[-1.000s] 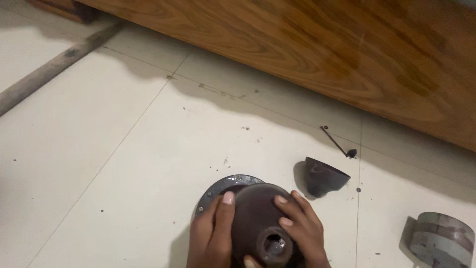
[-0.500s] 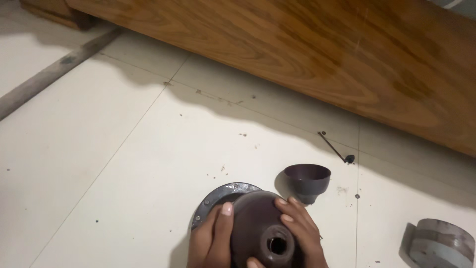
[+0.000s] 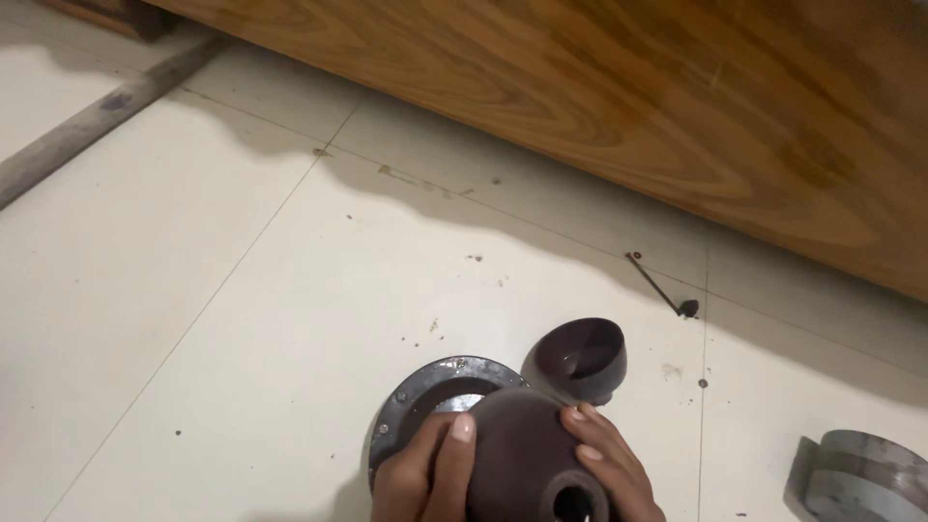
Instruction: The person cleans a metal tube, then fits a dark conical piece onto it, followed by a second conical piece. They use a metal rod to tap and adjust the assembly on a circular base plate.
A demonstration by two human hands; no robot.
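While both hands close around the dark brown dome [image 3: 527,454] at the bottom edge of the view, it sits on top of the round grey metal plate [image 3: 425,389] that lies flat on the tiled floor [image 3: 193,319]. The dome covers the nearer, right part of the plate; the far left rim and part of its middle opening show bare, so the two pieces do not look lined up on one centre. A round hole in the dome faces up toward the camera.

The left hand [image 3: 420,474] is wrapped on the dome's left side, fingers bent, one fingertip pressed flat against its upper curve. The right hand [image 3: 609,469] cups the right side, fingers spread and laid along the shell. Both hold the dome firmly; neither is open.

Just beyond the dome a smaller dark cup [image 3: 580,358] lies tipped on its side, mouth toward the camera, untouched. A thin dark rod [image 3: 657,285] lies further off near the wooden panel [image 3: 628,106], and a grey metal ring [image 3: 860,478] rests at the right edge, well apart from the hands.
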